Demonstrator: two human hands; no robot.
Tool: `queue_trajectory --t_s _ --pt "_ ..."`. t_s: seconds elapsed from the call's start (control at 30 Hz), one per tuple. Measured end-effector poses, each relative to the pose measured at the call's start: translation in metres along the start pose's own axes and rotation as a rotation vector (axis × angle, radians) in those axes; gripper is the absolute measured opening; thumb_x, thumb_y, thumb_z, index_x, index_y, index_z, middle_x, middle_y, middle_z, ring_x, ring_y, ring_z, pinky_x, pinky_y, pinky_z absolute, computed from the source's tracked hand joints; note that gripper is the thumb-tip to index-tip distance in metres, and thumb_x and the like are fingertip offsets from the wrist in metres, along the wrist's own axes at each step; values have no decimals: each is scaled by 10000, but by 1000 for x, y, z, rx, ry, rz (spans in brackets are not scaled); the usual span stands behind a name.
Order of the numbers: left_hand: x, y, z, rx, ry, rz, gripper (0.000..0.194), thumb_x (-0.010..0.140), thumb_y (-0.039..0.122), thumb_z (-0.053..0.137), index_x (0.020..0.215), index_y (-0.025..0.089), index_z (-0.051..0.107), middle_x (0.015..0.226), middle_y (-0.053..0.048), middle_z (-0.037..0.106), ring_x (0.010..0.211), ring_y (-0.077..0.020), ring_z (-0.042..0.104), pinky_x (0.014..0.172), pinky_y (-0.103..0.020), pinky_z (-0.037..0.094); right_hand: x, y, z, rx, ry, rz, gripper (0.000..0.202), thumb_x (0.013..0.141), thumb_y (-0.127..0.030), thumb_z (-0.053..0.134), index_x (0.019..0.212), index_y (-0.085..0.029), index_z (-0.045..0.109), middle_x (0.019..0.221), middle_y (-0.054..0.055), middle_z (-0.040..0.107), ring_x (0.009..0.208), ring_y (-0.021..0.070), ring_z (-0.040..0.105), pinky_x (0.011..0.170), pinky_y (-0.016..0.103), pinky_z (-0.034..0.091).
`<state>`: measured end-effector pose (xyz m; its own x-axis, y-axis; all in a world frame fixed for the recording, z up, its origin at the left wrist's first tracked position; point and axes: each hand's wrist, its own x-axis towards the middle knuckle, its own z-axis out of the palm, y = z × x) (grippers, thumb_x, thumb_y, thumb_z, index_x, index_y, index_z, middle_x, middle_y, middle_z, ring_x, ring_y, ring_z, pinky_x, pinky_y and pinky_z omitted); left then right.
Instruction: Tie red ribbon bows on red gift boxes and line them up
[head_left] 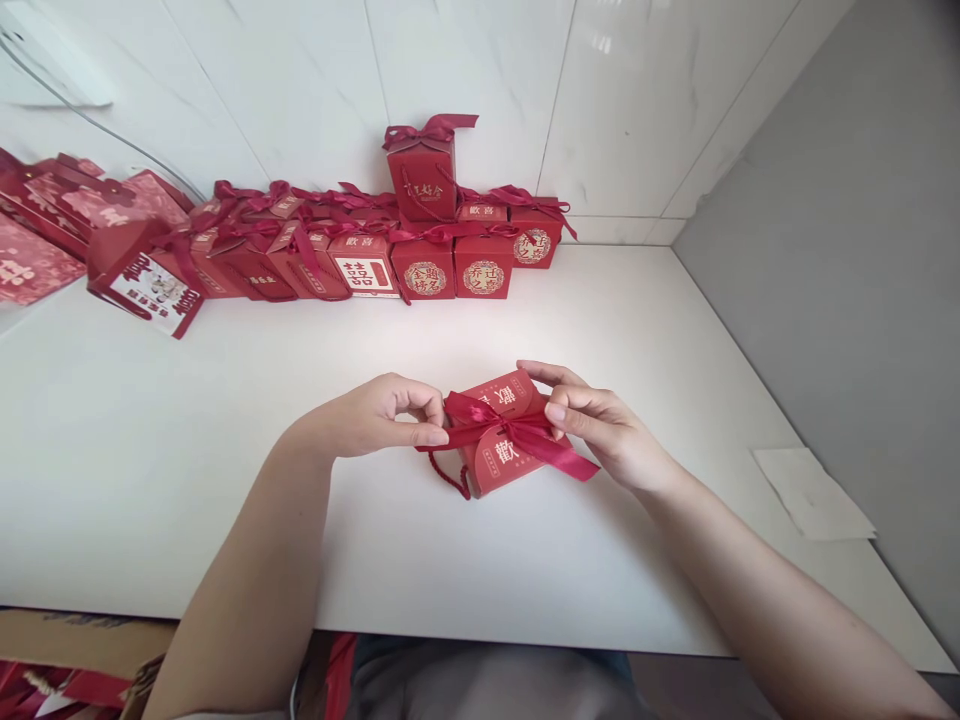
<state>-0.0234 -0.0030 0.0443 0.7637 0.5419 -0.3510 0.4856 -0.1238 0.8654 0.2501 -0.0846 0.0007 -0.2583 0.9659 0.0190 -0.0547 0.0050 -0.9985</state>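
Note:
A red gift box (499,470) printed with pale characters stands on the white table in front of me. Across its top lies a red ribbon (566,461) tied in a bow, one tail trailing to the lower right. My left hand (397,412) pinches the ribbon between thumb and fingers at the box's left side. On the right, my right hand (596,415) closes thumb and index finger on the bow's right part, its other fingers beside the box. A twisted red cord handle (448,474) hangs out at the lower left.
Rows of finished-looking red boxes (424,272) with bows line the wall, one box (427,180) stacked on top. Larger red boxes (64,215) stand far left. A white paper (814,492) lies on the right of the table (247,540). A cardboard carton (82,645) sits lower left.

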Motion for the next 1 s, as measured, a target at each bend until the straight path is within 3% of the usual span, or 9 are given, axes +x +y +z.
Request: queue_trajectory --t_s 0.3,0.5,0.73,0.87,0.93,1.0 --pt "1 2 0 48 -5 30 247 823 335 622 672 162 534 670 21 499 618 -99 417 579 -232 350 0 -1 -1 -38 -14 -17 315 913 -348 609 625 -222 606 1407 17 509 1399 258 353 1097 415 364" --pt "4 0 2 9 -36 12 263 823 403 633 727 159 641 729 -8 603 666 -124 517 618 -239 414 0 0 1 -14 12 -48 348 940 -407 563 645 -224 595 1295 49 592 1413 255 335 1101 428 348" --pt "7 -5 4 -48 -47 -2 247 810 404 657 743 166 660 817 -36 676 774 -172 603 715 -277 472 1 3 0 10 32 -19 292 901 -368 627 653 -219 598 1367 34 551 1386 267 378 1069 419 374" --pt "6 -2 4 -17 -43 -1 285 803 406 665 664 162 616 714 -6 619 672 -132 545 632 -241 430 1 5 0 34 23 -19 334 899 -390 614 618 -214 576 1355 28 572 1377 283 391 1092 441 343" --pt "4 -1 2 21 -68 -31 286 780 405 683 642 164 618 676 2 594 639 -126 523 592 -237 401 1 7 0 78 22 -15 320 916 -418 574 664 -221 597 1370 24 566 1345 287 435 1085 455 353" --pt "2 -2 -1 58 -121 -94 238 732 402 722 697 176 657 725 -5 629 687 -151 563 606 -243 412 3 9 -3 119 9 -10 246 919 -465 537 846 -259 649 1406 21 540 1315 283 473 1072 467 376"
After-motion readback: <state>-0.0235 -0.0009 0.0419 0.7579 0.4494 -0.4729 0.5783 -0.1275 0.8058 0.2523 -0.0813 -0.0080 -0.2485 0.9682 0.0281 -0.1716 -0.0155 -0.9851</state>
